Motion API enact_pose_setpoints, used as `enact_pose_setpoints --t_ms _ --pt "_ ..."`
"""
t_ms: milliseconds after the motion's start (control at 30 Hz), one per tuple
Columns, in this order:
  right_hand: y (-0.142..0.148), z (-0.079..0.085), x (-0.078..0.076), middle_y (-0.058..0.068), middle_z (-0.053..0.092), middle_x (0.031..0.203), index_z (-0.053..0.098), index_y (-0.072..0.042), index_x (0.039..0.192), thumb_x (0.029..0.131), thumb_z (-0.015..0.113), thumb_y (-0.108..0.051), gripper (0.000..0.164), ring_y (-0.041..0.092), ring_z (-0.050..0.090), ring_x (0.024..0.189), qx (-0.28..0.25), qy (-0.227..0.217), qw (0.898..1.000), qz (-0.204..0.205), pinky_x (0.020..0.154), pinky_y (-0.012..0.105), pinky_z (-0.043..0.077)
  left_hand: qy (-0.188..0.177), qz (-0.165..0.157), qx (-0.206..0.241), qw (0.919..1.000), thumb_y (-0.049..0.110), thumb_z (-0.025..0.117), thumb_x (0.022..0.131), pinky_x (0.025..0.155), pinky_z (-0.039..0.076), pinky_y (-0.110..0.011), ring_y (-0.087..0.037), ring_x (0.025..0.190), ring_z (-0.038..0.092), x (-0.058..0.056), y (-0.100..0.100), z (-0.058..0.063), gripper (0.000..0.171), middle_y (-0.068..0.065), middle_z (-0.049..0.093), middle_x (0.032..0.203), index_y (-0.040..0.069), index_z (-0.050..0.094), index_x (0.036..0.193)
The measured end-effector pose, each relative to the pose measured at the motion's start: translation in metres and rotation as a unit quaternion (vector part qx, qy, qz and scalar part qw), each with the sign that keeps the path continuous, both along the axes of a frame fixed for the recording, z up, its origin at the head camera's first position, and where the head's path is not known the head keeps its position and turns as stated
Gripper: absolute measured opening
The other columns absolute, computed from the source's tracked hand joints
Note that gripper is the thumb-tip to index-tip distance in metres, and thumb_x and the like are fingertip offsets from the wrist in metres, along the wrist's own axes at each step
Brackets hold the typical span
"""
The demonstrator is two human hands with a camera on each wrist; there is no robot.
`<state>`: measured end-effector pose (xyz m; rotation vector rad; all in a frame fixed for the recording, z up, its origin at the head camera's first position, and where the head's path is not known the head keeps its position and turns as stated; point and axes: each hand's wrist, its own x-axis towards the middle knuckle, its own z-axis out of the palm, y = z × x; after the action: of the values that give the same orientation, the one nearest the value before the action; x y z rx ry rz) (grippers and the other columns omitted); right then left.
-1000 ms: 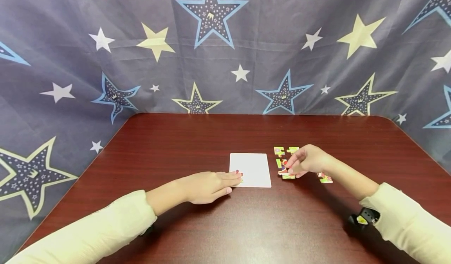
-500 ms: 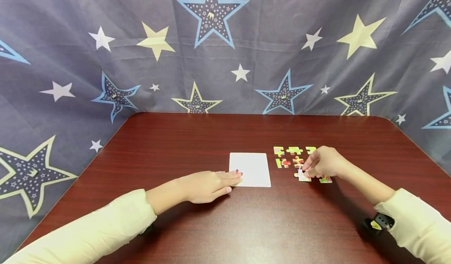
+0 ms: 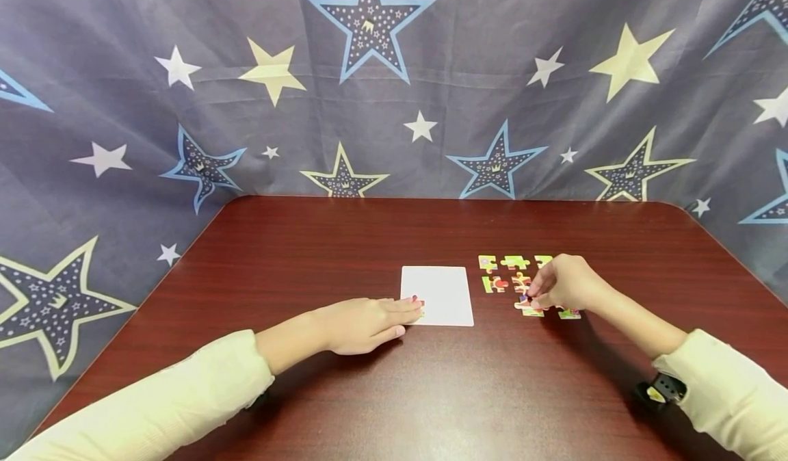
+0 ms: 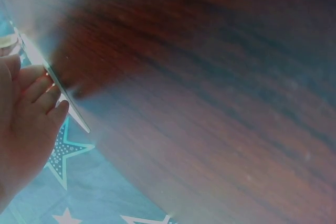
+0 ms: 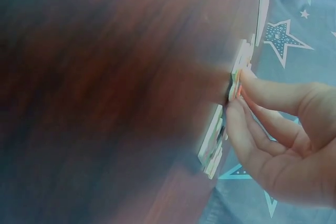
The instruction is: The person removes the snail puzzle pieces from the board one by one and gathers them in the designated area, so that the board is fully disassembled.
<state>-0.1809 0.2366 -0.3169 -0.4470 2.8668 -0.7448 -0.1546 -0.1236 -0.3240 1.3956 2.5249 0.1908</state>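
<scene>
My left hand lies with straight fingers on a white square board. Its fingertips rest at the lower left corner, touching a small colourful puzzle piece that they partly cover. To the right of the board, my right hand pinches a jigsaw puzzle piece between thumb and fingers, low over the table; the right wrist view shows that piece edge-on. Several other puzzle pieces lie in loose rows beside and beyond the hand, which partly hides some on the right.
The dark red wooden table runs back to a grey curtain printed with stars. Another puzzle piece lies between the board and my right hand, and one more sits under its wrist side.
My right hand has moved to the right with a puzzle piece, uncovering several pieces behind it; since half a second ago the pinched piece has tilted. My left hand has stayed in place.
</scene>
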Motion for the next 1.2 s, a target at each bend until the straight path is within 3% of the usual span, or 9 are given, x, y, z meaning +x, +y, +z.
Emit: enact_pose_setpoints --t_ms 300,533,800,1200 --pt "-0.001 0.002 0.001 0.002 0.074 0.069 0.074 -0.009 0.073 0.067 0.086 -0.014 0.014 0.003 0.059 0.059 0.011 0.012 1.0 0.005 0.054 0.023 0.045 0.001 0.0 0.001 1.0 0.028 0.033 0.105 0.118 0.031 -0.039 -0.019 0.146 0.031 -0.001 0.0 -0.002 0.047 -0.005 0.03 0.158 0.011 0.036 0.149" --pt "-0.002 0.01 0.0 0.003 0.074 0.074 0.073 -0.008 0.079 0.071 0.082 -0.012 0.013 0.006 0.054 0.048 -0.009 0.003 1.0 0.001 0.042 0.024 0.045 0.004 -0.005 0.002 1.0 0.026 0.033 0.105 0.118 0.03 -0.04 -0.019 0.146 0.031 -0.001 0.0 -0.001 0.047 -0.006 0.03 0.158 0.01 0.036 0.149" --pt "-0.023 0.013 -0.002 0.002 0.075 0.077 0.075 -0.007 0.084 0.072 0.084 -0.018 0.019 0.009 0.07 0.07 -0.034 0.002 0.998 0.043 0.065 0.025 0.053 -0.006 0.007 -0.001 1.0 0.027 0.033 0.105 0.119 0.03 -0.039 -0.017 0.147 0.03 0.0 0.0 -0.001 0.047 -0.003 0.029 0.159 0.012 0.035 0.15" --pt "-0.073 0.015 -0.005 0.003 0.074 0.076 0.074 -0.005 0.085 0.071 0.084 -0.014 0.019 0.008 0.068 0.068 -0.069 -0.004 0.993 0.097 0.067 0.023 0.055 0.001 0.006 -0.001 1.0 0.027 0.033 0.105 0.118 0.031 -0.04 -0.019 0.146 0.033 0.001 0.002 -0.001 0.046 -0.005 0.031 0.158 0.012 0.037 0.149"
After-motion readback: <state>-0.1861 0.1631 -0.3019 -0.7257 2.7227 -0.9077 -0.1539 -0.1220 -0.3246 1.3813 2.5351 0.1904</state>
